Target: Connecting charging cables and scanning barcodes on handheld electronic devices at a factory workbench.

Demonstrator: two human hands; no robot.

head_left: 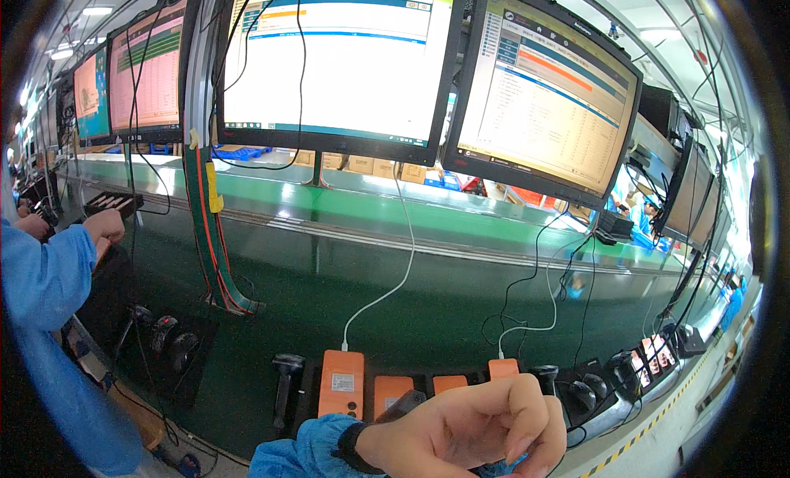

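Note:
My left hand (473, 424), in a blue sleeve with a dark cuff, reaches in from the lower edge and hangs in front of the bench. Its fingers are curled in toward the thumb, and whatever they may hold is hidden. Behind the hand lies a row of orange phones: one with a label and a white cable (341, 385), two lower ones (393, 387) (448, 383), and another cabled phone (504, 368) above my knuckles. A dark object (403, 405) shows by my wrist, its kind unclear. My right hand does not show.
A black handheld scanner (286, 387) stands left of the phones. Two monitors (329, 74) (547, 91) hang over the green bench (271, 264). At left, a co-worker in blue (49, 289) works by a slotted tray (113, 203). Lit phones (652, 359) stand at right.

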